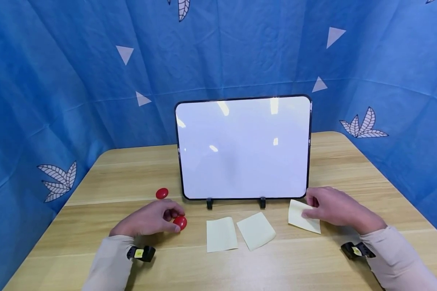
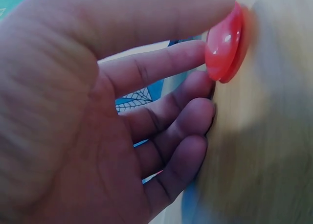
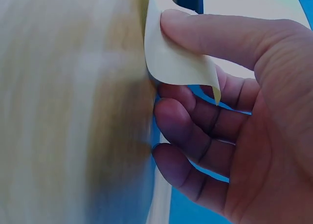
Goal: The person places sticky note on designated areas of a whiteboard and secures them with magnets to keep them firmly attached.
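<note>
Between thumb and index finger, my left hand [image 1: 149,219] pinches a glossy round red magnet [image 1: 181,222] close over the wooden table. The left wrist view shows this magnet [image 2: 225,50] edge-on at the fingertips, the other fingers curled beneath. A second red magnet [image 1: 162,193] lies just beyond that hand. On the right, my right hand [image 1: 335,207] pinches a pale yellow sticky note [image 1: 298,216] by its right side. In the right wrist view, the thumb presses on the bent sheet [image 3: 171,62], and its corner curls up.
Two more sticky notes, a left one [image 1: 221,235] and a tilted one [image 1: 256,231], lie between the hands. Behind them a black-framed whiteboard [image 1: 244,161] stands upright on small black feet [image 1: 209,203]. A blue patterned curtain [image 1: 240,48] surrounds the table [image 1: 138,173].
</note>
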`<state>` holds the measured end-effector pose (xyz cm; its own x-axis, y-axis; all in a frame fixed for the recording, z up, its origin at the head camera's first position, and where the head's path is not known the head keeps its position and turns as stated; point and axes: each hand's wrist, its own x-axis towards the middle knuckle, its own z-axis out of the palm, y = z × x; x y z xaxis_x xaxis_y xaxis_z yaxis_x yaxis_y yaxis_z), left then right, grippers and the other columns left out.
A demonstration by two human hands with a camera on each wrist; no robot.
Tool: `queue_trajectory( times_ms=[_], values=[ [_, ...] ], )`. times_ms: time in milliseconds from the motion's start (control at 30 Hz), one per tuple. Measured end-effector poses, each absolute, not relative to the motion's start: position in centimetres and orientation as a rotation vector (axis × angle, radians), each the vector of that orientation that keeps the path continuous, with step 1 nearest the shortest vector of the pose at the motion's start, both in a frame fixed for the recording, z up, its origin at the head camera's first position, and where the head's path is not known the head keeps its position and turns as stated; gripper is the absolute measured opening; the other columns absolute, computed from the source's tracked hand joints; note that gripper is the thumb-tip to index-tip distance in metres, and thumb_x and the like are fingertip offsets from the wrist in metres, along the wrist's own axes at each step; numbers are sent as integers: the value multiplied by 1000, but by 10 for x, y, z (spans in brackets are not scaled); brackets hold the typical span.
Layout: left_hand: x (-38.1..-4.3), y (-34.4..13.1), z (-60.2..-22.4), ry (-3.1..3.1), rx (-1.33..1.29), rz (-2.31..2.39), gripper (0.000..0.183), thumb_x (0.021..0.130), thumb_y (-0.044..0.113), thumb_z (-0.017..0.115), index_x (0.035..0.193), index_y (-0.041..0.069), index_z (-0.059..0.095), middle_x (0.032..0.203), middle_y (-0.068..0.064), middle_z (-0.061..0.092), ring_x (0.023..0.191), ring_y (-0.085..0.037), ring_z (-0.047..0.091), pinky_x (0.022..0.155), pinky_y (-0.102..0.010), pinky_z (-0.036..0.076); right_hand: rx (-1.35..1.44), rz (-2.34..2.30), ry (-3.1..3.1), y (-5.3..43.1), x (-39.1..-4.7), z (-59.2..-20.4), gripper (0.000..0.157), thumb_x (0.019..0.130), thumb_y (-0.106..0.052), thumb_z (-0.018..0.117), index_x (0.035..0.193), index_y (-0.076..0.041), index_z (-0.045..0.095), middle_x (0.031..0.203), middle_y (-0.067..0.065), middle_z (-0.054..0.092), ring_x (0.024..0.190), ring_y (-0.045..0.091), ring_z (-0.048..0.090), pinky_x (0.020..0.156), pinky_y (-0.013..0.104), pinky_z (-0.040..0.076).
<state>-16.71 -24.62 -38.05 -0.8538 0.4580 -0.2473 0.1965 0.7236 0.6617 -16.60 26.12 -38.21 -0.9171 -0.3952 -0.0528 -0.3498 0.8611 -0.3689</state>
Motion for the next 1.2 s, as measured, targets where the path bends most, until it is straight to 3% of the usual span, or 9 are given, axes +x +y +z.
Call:
queue_trajectory(
  times_ms=[500, 1033, 1200],
  values=[
    [-167, -240, -380, 2553, 488, 872, 47, 74, 28, 90, 114, 18, 68, 99, 2, 61, 92, -22, 54, 79, -37, 50, -658, -565, 2924, 263, -166, -383, 28, 85, -33, 79, 78, -22, 54, 69, -9, 48, 66, 10, 46, 61, 28, 36],
    [-163, -237, -379, 2572, 450, 861, 45, 72, 25, 92, 108, 18, 65, 99, 1, 59, 92, -23, 53, 76, -36, 51, -639, -647, 2906, 263, -167, -381, 3, 97, -21, 65, 96, -18, 66, 81, -8, 57, 71, 11, 51, 65, 31, 43],
    [-163, -237, -379, 2589, 473, 845, 45, 72, 26, 92, 108, 19, 66, 98, 1, 60, 91, -22, 53, 75, -36, 51, -623, -635, 2927, 263, -166, -378, 12, 97, -17, 62, 105, -16, 70, 93, -5, 65, 81, 15, 55, 76, 40, 49]
  ],
)
